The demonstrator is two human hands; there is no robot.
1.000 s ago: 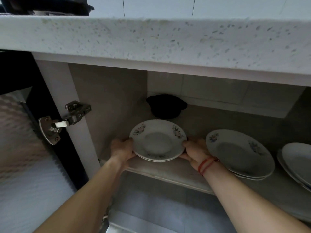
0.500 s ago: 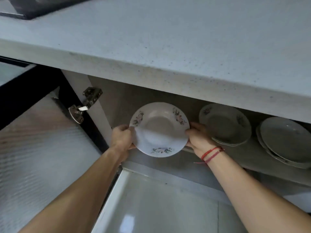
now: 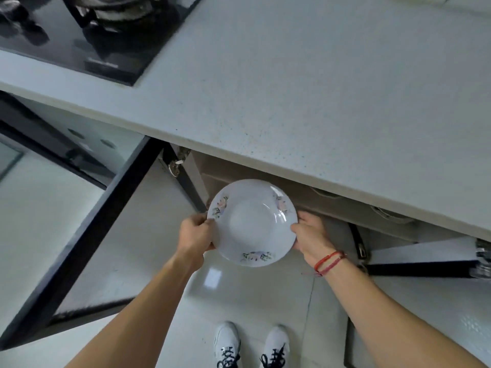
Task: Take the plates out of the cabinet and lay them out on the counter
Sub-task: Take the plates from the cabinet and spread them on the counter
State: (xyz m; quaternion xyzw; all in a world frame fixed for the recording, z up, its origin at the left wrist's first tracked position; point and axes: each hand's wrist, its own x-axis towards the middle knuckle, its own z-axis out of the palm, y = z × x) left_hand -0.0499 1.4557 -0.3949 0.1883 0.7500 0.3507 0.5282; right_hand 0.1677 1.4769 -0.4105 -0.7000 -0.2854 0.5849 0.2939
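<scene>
Gripping opposite sides of its rim, the left hand [image 3: 195, 233] and right hand [image 3: 310, 236] hold the plate [image 3: 252, 221] outside the cabinet [image 3: 332, 207], below the front edge of the counter [image 3: 318, 102]. One second earlier it sat on the shelf; placement on the counter remains.

Plate [image 3: 252, 223] below counter [image 3: 305, 96] edge

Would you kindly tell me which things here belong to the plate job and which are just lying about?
Job:
plate, gripped by left hand and right hand
counter
cabinet

Lying about:
hob
shoes
red bracelet
</scene>
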